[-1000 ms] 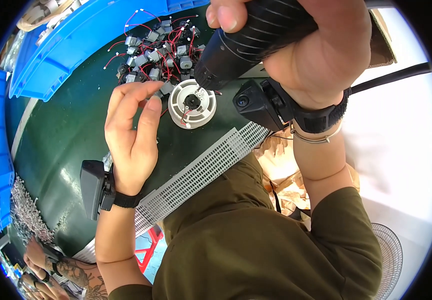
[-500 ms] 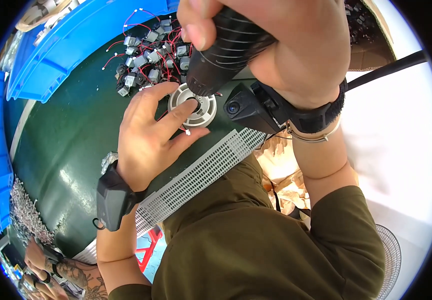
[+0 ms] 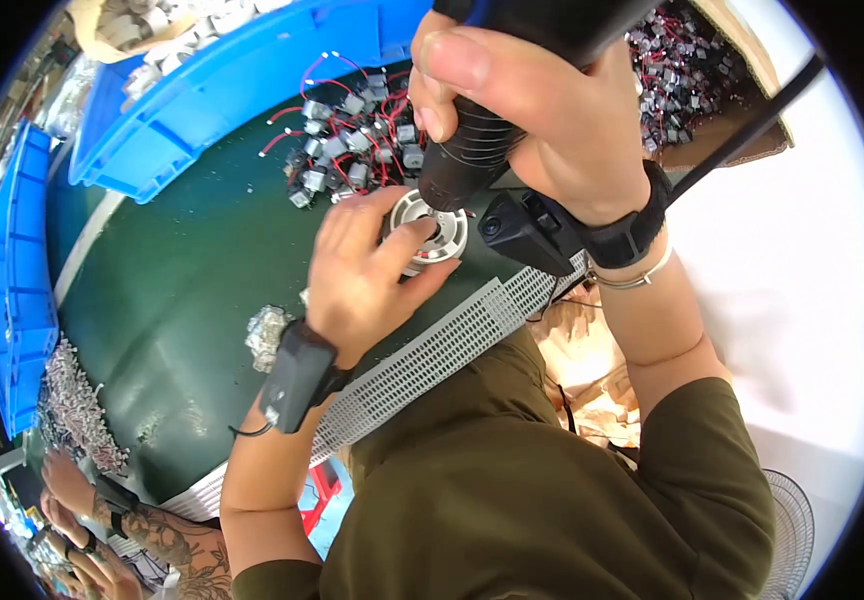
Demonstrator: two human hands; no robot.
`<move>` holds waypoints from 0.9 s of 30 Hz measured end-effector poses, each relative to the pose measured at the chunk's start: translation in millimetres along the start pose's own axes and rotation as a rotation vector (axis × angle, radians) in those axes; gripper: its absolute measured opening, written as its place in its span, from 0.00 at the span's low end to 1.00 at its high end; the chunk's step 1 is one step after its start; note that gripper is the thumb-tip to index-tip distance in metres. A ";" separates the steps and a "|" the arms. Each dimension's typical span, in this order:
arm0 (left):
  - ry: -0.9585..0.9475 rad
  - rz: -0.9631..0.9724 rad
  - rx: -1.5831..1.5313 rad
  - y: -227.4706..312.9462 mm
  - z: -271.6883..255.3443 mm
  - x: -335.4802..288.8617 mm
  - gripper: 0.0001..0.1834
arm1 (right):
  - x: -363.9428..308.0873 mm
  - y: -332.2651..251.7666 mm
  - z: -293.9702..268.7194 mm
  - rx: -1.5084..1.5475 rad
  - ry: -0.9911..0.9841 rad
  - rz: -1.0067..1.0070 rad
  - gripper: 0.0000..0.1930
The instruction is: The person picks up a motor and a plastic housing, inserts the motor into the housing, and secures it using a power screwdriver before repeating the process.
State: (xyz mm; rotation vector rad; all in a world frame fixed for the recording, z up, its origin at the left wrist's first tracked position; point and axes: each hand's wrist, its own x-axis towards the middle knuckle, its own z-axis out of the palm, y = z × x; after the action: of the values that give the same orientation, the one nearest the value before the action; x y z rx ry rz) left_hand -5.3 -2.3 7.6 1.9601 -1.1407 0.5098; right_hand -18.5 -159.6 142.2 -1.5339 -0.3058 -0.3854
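Note:
My left hand (image 3: 362, 260) is closed around a round, light-grey plastic housing (image 3: 459, 238) with a spoked rim. Its thumb and fingers press on the side and top, covering part of the near-left side. In my right hand (image 3: 562, 130) is a black electric screwdriver (image 3: 472, 145), pointed down with its nose over the far part of the housing. The hand and tool hide the bit, so contact with a screw does not show. Just beyond the housing lies a pile of small grey motors (image 3: 357, 140) with red and black wires.
Blue bins (image 3: 222, 90) stand at the back and left of the green tabletop (image 3: 182, 270). A cardboard box (image 3: 752, 130) of wired parts sits at far right. Small screws (image 3: 82, 410) are heaped at left, near another person's hand (image 3: 70, 480). A perforated strip (image 3: 422, 360) edges the table.
The whole scene has shifted right in the picture as the view turned. My left hand still holds the housing, and the screwdriver stays over it in my right hand.

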 end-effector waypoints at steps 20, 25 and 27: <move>0.210 -0.450 0.556 -123.3 -222.7 14.7 0.25 | 51.8 115.5 2.7 -1.252 -0.364 -0.018 0.06; 0.080 -0.259 0.581 -164.7 -176.6 129.6 0.14 | 68.9 158.2 10.7 -1.277 -0.475 0.041 0.08; -0.061 -0.215 0.517 -209.6 -163.2 157.6 0.14 | 63.9 147.3 16.2 -1.307 -0.501 -0.012 0.07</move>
State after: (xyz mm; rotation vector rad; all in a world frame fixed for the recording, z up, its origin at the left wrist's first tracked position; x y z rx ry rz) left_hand 262.8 101.4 120.7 2.5224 -0.8727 0.6815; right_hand 102.9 -147.1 36.5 -2.9261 -0.4901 -0.1787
